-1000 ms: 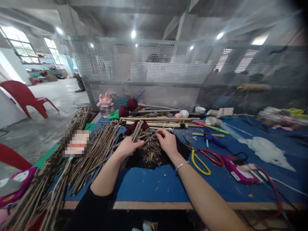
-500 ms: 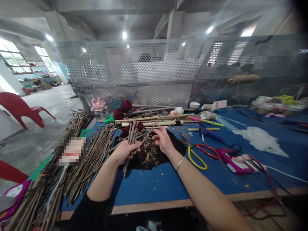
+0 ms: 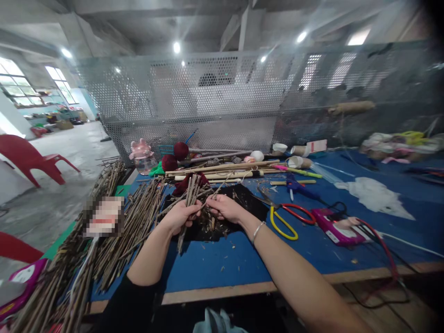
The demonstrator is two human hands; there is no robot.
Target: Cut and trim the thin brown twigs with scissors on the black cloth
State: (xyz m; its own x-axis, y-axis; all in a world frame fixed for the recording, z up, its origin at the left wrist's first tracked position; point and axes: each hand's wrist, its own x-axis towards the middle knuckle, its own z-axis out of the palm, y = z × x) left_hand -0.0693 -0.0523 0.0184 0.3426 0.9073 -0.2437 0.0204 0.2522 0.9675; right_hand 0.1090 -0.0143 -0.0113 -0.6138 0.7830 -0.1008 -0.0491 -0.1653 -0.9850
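Left hand [image 3: 182, 216] is closed round a loose twig bundle [image 3: 192, 187], thumb across the front, sticks leaning a bit off upright, ends poking out above and below the fist. Right hand [image 3: 224, 208] is pinched nearly shut on what looks like a thin twig [image 3: 218, 188], fingertips just beside the bundle; exact grip hard to see. Both are over the black sheet [image 3: 255, 203], on the near-center part of the blue tabletop [image 3: 208, 277]. To handle this well, I'd keep the left grip snug but not crushing — dry sticks probably snap — and pinch single twigs near the middle so they don't whip or catch on neighbors. Lining up the lower ends would help; they look uneven. Materials: twigs are gray-brown, rough, mostly straight, slightly knobby. Broken bits and chips [image 3: 212, 222] litter the sheet, which looks matte with a ragged edge. Larger twig pile [image 3: 128, 231] fans out at left, roughly parallel. Right side: scissors [image 3: 273, 222] with smooth looped handles, one yellow, one red, and a blue glue gun [image 3: 300, 188]. Maroon balls [image 3: 181, 151] behind look fuzzy, yarn-like — can't confirm.
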